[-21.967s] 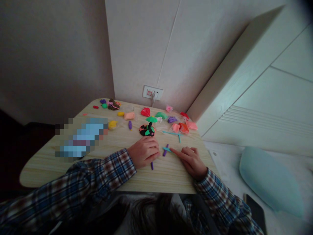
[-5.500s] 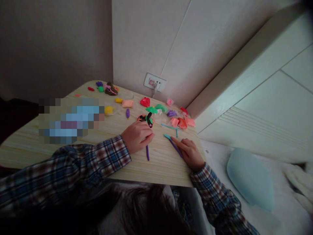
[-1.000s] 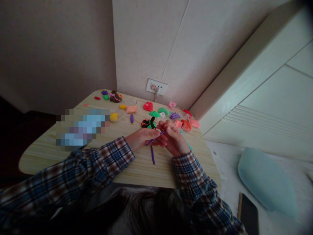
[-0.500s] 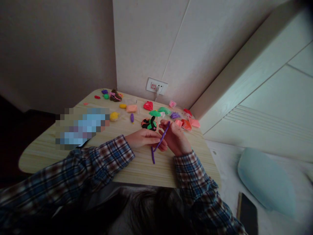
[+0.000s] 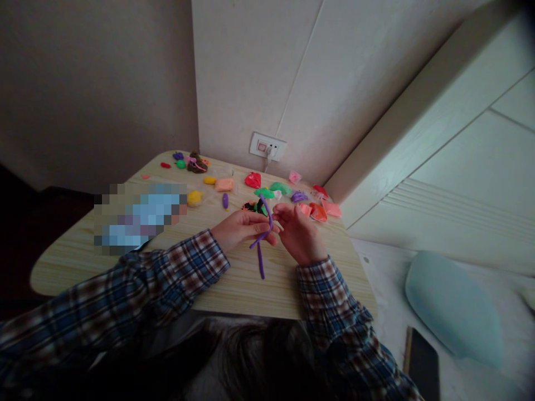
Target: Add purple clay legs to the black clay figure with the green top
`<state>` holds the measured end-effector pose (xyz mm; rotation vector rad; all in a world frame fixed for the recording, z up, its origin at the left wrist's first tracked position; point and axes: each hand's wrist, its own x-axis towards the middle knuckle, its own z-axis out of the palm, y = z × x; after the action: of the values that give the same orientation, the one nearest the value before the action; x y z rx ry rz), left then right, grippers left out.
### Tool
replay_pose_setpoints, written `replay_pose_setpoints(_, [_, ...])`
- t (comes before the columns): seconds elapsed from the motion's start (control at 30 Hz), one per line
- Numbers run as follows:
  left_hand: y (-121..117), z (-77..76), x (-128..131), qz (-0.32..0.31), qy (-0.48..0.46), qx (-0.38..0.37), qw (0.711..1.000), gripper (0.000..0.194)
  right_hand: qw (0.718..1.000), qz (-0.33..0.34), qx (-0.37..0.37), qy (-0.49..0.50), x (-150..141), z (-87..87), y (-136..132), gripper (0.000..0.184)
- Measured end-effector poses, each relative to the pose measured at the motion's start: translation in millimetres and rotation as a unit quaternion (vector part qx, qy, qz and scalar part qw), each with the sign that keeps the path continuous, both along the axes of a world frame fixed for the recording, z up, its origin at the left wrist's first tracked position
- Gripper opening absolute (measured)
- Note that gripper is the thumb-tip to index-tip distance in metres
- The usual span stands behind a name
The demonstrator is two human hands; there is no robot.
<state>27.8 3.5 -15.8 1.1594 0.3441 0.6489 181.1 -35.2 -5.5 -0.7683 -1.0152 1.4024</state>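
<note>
A thin purple clay strip (image 5: 270,211), bent into a curve, hangs across the fingertips of my left hand (image 5: 239,229), which grips it near its middle. Just to the right, my right hand (image 5: 301,236) is open, its fingers curved and apart, with a small gap to the strip. A second purple clay strip (image 5: 261,262) lies on the wooden table (image 5: 225,289) below my hands. Beyond the fingers sits a black clay figure (image 5: 260,206) with green and orange parts, partly hidden by the left hand and strip.
Packets of clay lie along the back: red (image 5: 253,179), green (image 5: 281,188), purple (image 5: 299,196) and orange (image 5: 318,211). A yellow lump (image 5: 194,197) and a small purple piece (image 5: 225,200) lie left of centre. A blurred-out screen (image 5: 142,217) stands at left; a wall socket (image 5: 268,146) is behind.
The purple strip has gone from straight and slanted between both hands to a curve on my left fingertips. My right hand has let go of it and opened slightly.
</note>
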Motion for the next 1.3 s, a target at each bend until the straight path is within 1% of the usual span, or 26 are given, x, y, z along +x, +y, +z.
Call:
replay_pose_setpoints(0.1, [-0.5,1.5,-0.6,0.005,-0.003,-0.021,1.000,0.034,0.999,0.025,0.020,-0.032,-1.0,-0.5,-1.7,0.038])
replay_pose_setpoints(0.17, [-0.9,1.7,-0.8,0.003,-0.001,-0.027,1.000,0.032,0.997,0.037,0.040,-0.062,-1.7,-1.3,-2.9,0.039])
replay_pose_setpoints(0.23, [-1.5,1.7,-0.8,-0.004,-0.002,-0.026,1.000,0.026,0.994,0.032,0.061,-0.082,-2.3,-2.3,-3.6,0.032])
replay_pose_setpoints(0.33, [-2.7,1.8,-0.6,-0.014,-0.003,-0.018,1.000,0.015,0.992,0.005,0.089,-0.095,-2.9,-2.7,-3.8,0.020])
replay_pose_setpoints(0.4, [-3.3,2.3,-0.4,-0.017,-0.005,-0.016,1.000,0.014,0.990,0.001,0.102,-0.096,-3.3,-1.9,-4.1,0.015])
replay_pose_setpoints(0.43, [-3.4,2.7,-0.2,-0.019,-0.008,-0.019,1.000,0.016,0.990,0.003,0.104,-0.096,-3.4,-1.2,-4.4,0.014])
replay_pose_setpoints(0.53, [-3.6,4.1,0.4,-0.025,-0.019,-0.040,0.999,0.029,0.991,0.012,0.095,-0.091,-3.7,0.6,-5.3,0.012])
replay_pose_setpoints(0.6, [-3.8,4.8,0.9,-0.019,-0.020,-0.046,0.999,0.033,0.991,0.012,0.091,-0.099,-3.7,1.0,-5.5,0.014])
replay_pose_setpoints(0.73, [-4.5,5.0,1.2,-0.010,-0.010,-0.047,0.999,0.032,0.985,0.006,0.106,-0.136,-3.8,0.4,-4.7,0.016])
replay_pose_setpoints(0.83, [-5.1,5.0,0.8,-0.008,-0.003,-0.044,0.999,0.031,0.984,0.007,0.114,-0.138,-4.4,0.0,-4.3,0.014])
replay_pose_setpoints(1.0, [-3.8,3.5,0.3,-0.016,0.003,-0.040,0.999,0.034,0.983,0.013,0.105,-0.150,-4.7,-0.3,-4.6,0.018])
replay_pose_setpoints(1.1, [-2.7,2.0,-0.1,-0.026,0.008,-0.024,0.999,0.030,0.981,0.020,0.099,-0.164,-4.3,-0.4,-4.7,0.020])
replay_pose_setpoints(1.23, [-2.5,1.0,-0.6,-0.058,0.004,-0.002,0.998,0.029,0.986,0.003,0.085,-0.142,-3.4,-0.4,-4.4,0.019])
replay_pose_setpoints(1.3, [-2.4,0.6,-0.7,-0.060,0.004,0.001,0.998,0.030,0.990,-0.016,0.076,-0.117,-2.5,-0.6,-3.9,0.019])
